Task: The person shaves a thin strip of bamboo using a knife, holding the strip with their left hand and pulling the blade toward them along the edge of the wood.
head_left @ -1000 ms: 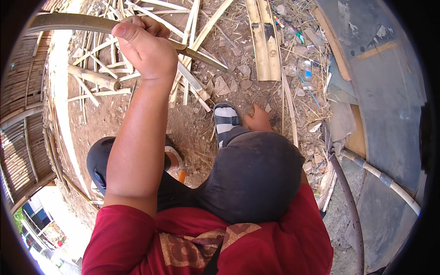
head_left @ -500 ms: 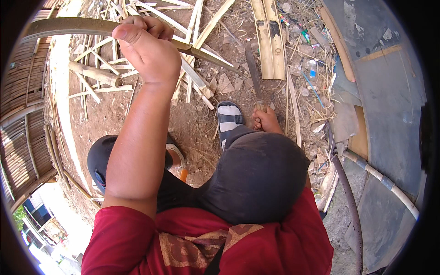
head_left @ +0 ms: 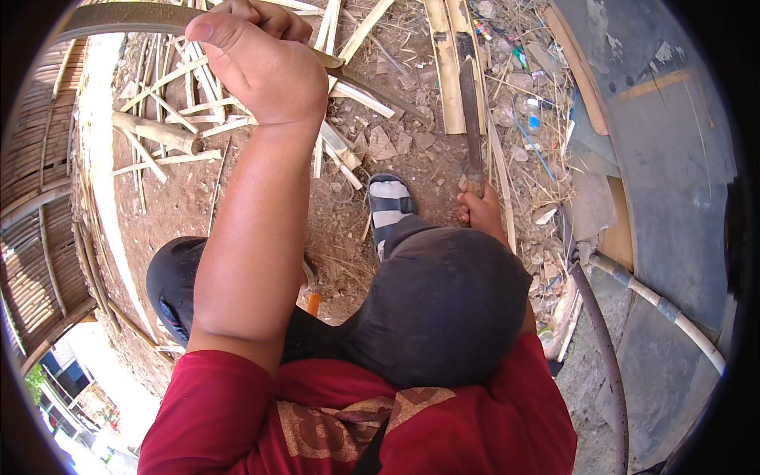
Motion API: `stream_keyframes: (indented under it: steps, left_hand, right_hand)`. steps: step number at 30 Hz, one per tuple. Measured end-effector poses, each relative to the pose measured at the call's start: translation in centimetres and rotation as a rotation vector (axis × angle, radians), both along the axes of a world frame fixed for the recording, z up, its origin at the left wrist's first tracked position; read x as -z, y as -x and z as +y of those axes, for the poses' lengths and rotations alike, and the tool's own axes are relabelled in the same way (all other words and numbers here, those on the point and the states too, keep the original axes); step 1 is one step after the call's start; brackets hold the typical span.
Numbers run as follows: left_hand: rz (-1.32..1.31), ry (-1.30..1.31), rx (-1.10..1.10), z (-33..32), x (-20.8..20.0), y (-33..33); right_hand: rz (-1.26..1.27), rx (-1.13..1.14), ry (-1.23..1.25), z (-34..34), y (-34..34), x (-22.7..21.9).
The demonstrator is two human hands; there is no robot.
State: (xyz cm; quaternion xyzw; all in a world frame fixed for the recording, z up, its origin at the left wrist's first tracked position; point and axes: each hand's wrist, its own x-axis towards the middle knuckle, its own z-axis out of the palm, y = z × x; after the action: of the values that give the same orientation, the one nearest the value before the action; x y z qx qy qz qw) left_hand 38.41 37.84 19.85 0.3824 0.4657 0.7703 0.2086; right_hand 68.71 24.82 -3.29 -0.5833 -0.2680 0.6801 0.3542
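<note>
My left hand, raised at the upper left, is closed around a long, curved bamboo strip. One end of the strip runs off to the far left, while the other slants down to the right past my fist. Beyond my right knee, my right hand grips the wooden handle of a machete. Its dark blade points away from me, and the tip overlaps two split bamboo halves lying on the ground. Blade and strip are apart from each other.
Many pale split bamboo pieces litter the dirt at the far left, near a round bamboo pole. My sandalled foot is near the middle. Grey sheets, a pipe and a plastic bottle lie on the right.
My right hand has moved right with the machete, whose blade now crosses in front of the split bamboo. My left hand and the strip have shifted slightly right and upward in view.
</note>
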Motion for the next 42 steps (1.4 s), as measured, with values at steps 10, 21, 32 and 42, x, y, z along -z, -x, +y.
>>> stream_keyframes:
  steps: [10,21,32,42]
  left_hand:
    - [0.092,0.016,0.029,-0.3,-0.6,-0.6]
    - [0.105,-0.030,0.106,0.0,0.1,-0.5]
    - [0.144,0.026,0.035,-0.8,-0.1,-0.6]
    - [0.172,0.012,0.095,-1.5,-0.3,-1.2]
  right_hand:
    - [-0.189,-0.190,-0.150,0.6,0.3,-2.1]
    - [-0.347,-0.228,-0.192,0.3,0.2,-1.3]
    - [-0.841,-0.407,-0.228,-0.2,3.2,6.8]
    - [-0.587,-0.182,-0.405,0.8,3.9,-1.9]
